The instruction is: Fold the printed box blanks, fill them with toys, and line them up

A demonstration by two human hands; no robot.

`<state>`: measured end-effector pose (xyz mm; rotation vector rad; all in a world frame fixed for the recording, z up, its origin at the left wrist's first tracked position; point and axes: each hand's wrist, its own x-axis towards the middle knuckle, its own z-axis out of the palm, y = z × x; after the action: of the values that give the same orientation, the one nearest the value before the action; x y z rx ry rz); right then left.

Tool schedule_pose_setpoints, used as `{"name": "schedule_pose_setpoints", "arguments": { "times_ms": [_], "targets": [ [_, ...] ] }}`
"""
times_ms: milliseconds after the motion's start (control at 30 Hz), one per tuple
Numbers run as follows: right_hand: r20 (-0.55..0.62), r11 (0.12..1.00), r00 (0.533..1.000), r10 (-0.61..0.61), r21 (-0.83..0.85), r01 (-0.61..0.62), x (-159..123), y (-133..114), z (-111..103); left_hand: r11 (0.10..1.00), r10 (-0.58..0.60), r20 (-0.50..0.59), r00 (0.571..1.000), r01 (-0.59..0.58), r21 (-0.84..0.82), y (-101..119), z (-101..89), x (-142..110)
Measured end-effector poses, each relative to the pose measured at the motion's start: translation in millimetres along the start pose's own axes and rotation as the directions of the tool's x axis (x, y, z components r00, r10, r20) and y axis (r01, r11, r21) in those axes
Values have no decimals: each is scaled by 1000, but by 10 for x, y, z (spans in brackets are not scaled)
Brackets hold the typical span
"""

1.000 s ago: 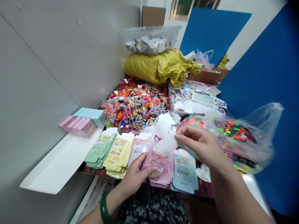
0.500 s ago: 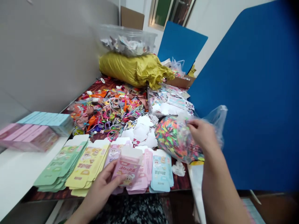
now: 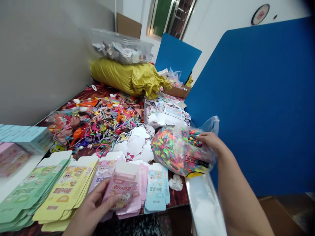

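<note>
My left hand [image 3: 92,205] grips a small pink carton [image 3: 123,190] with cartoon print, its top end open and facing away from me. At the mouth of a clear plastic bag [image 3: 169,150] full of small bright pieces, my right hand [image 3: 211,142] reaches in; its fingers are stretched out, with the tips at the pieces. Flat folded cartons lie along the near table edge: green [image 3: 31,186], yellow [image 3: 67,186], purple [image 3: 104,168], pink [image 3: 143,180] and blue [image 3: 156,190]. Behind them lie white paper pieces [image 3: 137,146].
A heap of colourful hair ties and trinkets [image 3: 98,121] covers the table's left middle. Behind are a yellow sack [image 3: 118,77], a clear bin [image 3: 123,49] and a tray of cards [image 3: 164,113]. Filled blue boxes [image 3: 36,141] stand left; a blue panel [image 3: 246,114] borders the right.
My right hand has let go of a white paper piece at the pink carton and moved right to the bag. The left hand still holds the carton; the view has turned right.
</note>
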<state>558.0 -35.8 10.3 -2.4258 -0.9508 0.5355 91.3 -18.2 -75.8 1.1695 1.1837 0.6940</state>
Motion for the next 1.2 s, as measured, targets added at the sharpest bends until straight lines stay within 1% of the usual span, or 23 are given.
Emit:
{"name": "schedule_pose_setpoints", "arguments": {
  "times_ms": [133, 267, 333, 400, 467, 500, 567, 667, 733, 767, 800, 833, 867, 900, 967, 1000, 1033, 1100, 1133, 1200],
  "targets": [
    [59, 975, 997, -44, 218, 30, -8, 23, -51, 1000, -4, 35, 999, 4, 2, 79, 57, -39],
    [74, 939, 996, -58, 341, 30, -78, -47, -61, 1000, -16, 33, 999, 16, 16, 47, 44, -32],
    [79, 925, 994, -71, 379, 35, -168, -142, -72, 1000, -25, 42, 999, 24, 17, 46, 28, -24],
    [100, 907, 990, -102, 418, 51, -294, -282, -69, 1000, -24, 101, 995, 22, 13, 75, 20, -19],
    [147, 886, 976, -159, 457, 76, -438, -461, -22, 1000, 4, 173, 985, -8, 18, 120, 30, -15],
    [181, 877, 964, -196, 473, 89, -510, -563, 26, 999, 27, 200, 979, -33, 26, 142, 44, -10],
    [264, 858, 923, -279, 501, 115, -650, -784, 182, 996, 64, 240, 969, -76, 39, 168, 90, 11],
    [400, 831, 831, -386, 541, 126, -846, -1122, 510, 995, 100, 269, 958, -104, -2, 161, 164, 69],
    [481, 827, 767, -424, 552, 111, -946, -1304, 695, 992, 128, 269, 955, -118, -51, 153, 182, 104],
    [509, 829, 746, -429, 551, 101, -973, -1367, 747, 989, 142, 266, 953, -128, -69, 156, 176, 114],
    [523, 831, 739, -425, 549, 90, -980, -1405, 761, 987, 155, 263, 952, -139, -79, 166, 160, 116],
    [516, 831, 750, -415, 550, 81, -962, -1415, 735, 986, 164, 256, 953, -150, -76, 182, 133, 112],
    [486, 828, 777, -400, 556, 79, -923, -1395, 669, 986, 167, 242, 956, -158, -60, 201, 100, 103],
    [429, 820, 819, -381, 566, 85, -864, -1345, 570, 986, 165, 223, 961, -161, -36, 219, 61, 92],
    [271, 815, 907, -323, 566, 121, -712, -1169, 308, 989, 142, 176, 974, -146, 12, 238, -17, 80],
    [189, 828, 940, -284, 543, 141, -630, -1052, 169, 991, 125, 154, 980, -131, 25, 235, -48, 84],
    [117, 848, 963, -242, 508, 151, -550, -923, 41, 993, 108, 142, 984, -113, 28, 223, -68, 94],
    [15, 903, 989, -146, 409, 128, -403, -656, -153, 997, 71, 149, 986, -73, 11, 185, -69, 126],
    [-17, 926, 995, -103, 364, 102, -338, -529, -213, 999, 53, 171, 984, -53, -3, 164, -51, 142],
    [-74, 952, 997, -36, 302, 57, -229, -306, -267, 1000, 24, 230, 973, -19, -24, 135, 8, 163]
  ]
}}
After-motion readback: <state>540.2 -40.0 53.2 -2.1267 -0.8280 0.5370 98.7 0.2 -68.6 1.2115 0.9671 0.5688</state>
